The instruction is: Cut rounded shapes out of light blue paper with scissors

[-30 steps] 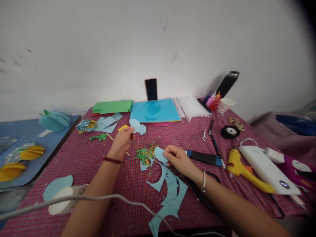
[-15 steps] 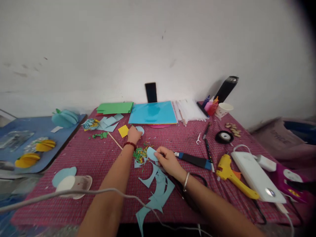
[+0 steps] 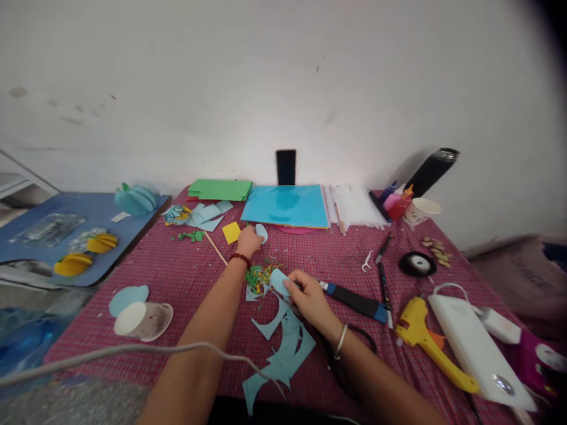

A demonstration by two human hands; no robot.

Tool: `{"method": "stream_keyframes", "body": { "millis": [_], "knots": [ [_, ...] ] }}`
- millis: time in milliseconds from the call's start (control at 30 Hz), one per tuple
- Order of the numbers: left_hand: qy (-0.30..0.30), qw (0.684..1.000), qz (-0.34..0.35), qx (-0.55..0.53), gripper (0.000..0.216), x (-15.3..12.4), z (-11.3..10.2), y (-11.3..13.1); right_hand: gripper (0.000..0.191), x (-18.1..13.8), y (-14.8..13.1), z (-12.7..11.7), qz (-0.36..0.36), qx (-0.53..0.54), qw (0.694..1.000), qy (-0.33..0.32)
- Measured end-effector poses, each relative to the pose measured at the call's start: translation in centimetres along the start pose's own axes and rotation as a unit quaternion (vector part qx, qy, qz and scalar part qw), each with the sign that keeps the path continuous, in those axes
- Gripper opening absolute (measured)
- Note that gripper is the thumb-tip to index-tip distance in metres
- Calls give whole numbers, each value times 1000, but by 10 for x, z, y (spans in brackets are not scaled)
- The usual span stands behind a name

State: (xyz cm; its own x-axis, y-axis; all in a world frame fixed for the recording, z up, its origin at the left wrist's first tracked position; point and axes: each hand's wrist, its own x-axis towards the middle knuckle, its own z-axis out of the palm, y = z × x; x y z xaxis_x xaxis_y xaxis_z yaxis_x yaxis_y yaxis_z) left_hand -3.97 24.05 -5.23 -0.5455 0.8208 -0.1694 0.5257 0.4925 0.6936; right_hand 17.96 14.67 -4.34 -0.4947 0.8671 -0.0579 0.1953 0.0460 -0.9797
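My left hand (image 3: 248, 241) reaches far across the red checked cloth (image 3: 168, 277) and closes on a pale blue paper cut-out (image 3: 262, 232) lying in front of the blue sheet stack (image 3: 287, 205). A yellow paper square (image 3: 231, 232) lies just left of it. My right hand (image 3: 308, 297) pinches another pale blue paper piece (image 3: 279, 280) near the middle of the table. Between the hands sits a heap of green and yellow paper shreds (image 3: 259, 276). Pale blue offcuts (image 3: 283, 348) lie below my right hand.
A blue-handled cutter (image 3: 354, 300), pens (image 3: 383, 274), a yellow glue gun (image 3: 427, 342), a white power bank (image 3: 473, 348) and a tape roll (image 3: 417, 263) lie at the right. Green sheets (image 3: 219, 189), a phone (image 3: 286, 166), a flask (image 3: 432, 171) stand behind. A tipped cup (image 3: 142, 320) lies left.
My left hand has stretched forward from mid-table to the pale blue cut-out near the blue sheets, uncovering the yellow square. My right hand stays put with its paper piece. The view shifted.
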Motion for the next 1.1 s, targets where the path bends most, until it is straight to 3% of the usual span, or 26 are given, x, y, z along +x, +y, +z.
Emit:
{"method": "stream_keyframes", "body": {
  "millis": [133,200,333,400,600,833,967,1033,1100],
  "knots": [
    [5,995,9,-97,2,-9,0,1,24,-2,1,2,2,-7,1000,-4],
    [9,988,27,-153,7,-21,-7,6,25,-3,0,2,2,1,1000,3],
    [14,962,106,-250,14,-57,-31,8,27,-4,-2,-1,-1,17,1000,15],
    [36,927,187,-323,15,-73,-43,5,27,-3,-2,-2,3,21,1000,19],
    [56,915,216,-336,23,-89,-49,2,29,0,3,-6,36,42,998,34],
    [45,911,160,-377,20,-88,-37,-1,26,0,2,-11,56,46,997,39],
    [59,916,117,-379,11,-78,-42,-8,26,-1,2,-13,60,41,997,32],
    [103,898,75,-421,15,-69,-54,-8,26,-1,3,-13,64,49,996,31],
    [142,857,55,-493,13,-59,-68,-5,27,0,4,-13,72,63,995,31]
  ]
}}
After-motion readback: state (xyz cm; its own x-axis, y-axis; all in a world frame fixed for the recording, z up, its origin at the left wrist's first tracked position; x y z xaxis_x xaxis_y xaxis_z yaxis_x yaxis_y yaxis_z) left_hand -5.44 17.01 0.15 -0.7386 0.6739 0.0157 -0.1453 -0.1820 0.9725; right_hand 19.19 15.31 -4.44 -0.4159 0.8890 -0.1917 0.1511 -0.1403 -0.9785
